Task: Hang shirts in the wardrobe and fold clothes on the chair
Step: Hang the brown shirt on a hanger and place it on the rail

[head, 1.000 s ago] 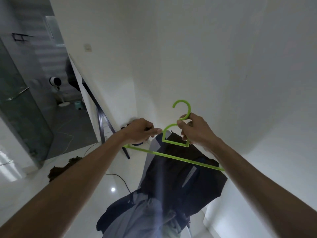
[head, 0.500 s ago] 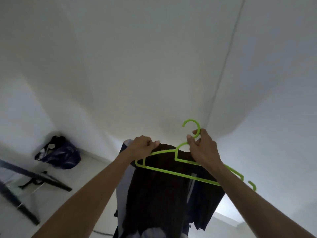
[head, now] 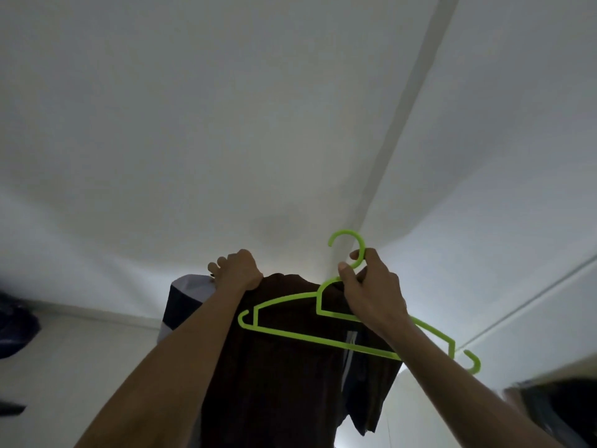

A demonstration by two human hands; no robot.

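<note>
A dark brown shirt (head: 290, 367) hangs down in front of me, held up high. My left hand (head: 237, 270) grips its top edge at the left. My right hand (head: 368, 289) holds the neck of a bright green plastic hanger (head: 290, 334) just below its hook, together with the shirt's collar. The hanger lies tilted across the front of the shirt, its right end lower. A grey and navy garment (head: 184, 295) shows behind the shirt on the left.
White walls fill the view, with a corner seam (head: 403, 118) running up to the right. A dark bag (head: 13, 331) lies on the floor at the far left. A dark opening (head: 555, 412) shows at the bottom right.
The view has swung right and upward, from a doorway and floor to bare wall. Both hands have risen with the shirt and hanger. My left hand now bunches the shirt's top edge.
</note>
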